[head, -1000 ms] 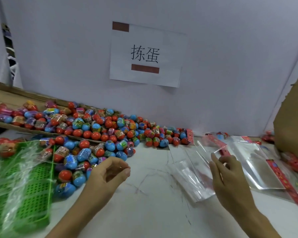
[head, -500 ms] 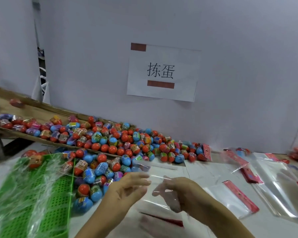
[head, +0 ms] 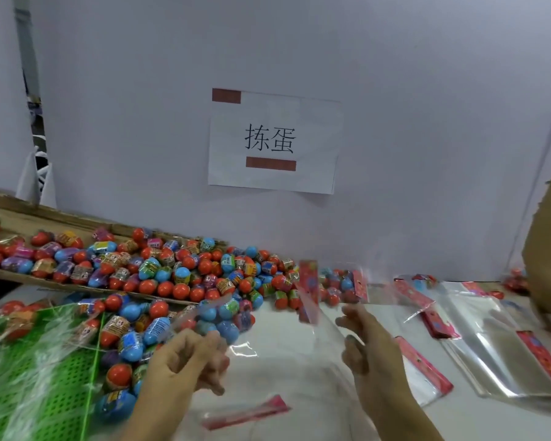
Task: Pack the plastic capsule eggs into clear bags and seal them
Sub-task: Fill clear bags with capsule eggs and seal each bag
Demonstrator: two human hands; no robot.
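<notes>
Left hand [head: 185, 364], fingers curled, pinches one side of the clear bag [head: 287, 332]; right hand [head: 368, 342], fingers loosely spread, touches the other side. The capsule eggs [head: 178, 275] lie beyond the bag, leftward, nearer the left hand.

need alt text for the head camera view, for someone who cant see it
A person's left hand and right hand hold a clear plastic bag with a red header strip above a white table. A heap of red and blue plastic capsule eggs lies behind, more clear bags lie to the right, and a green plastic basket sits at left.
</notes>
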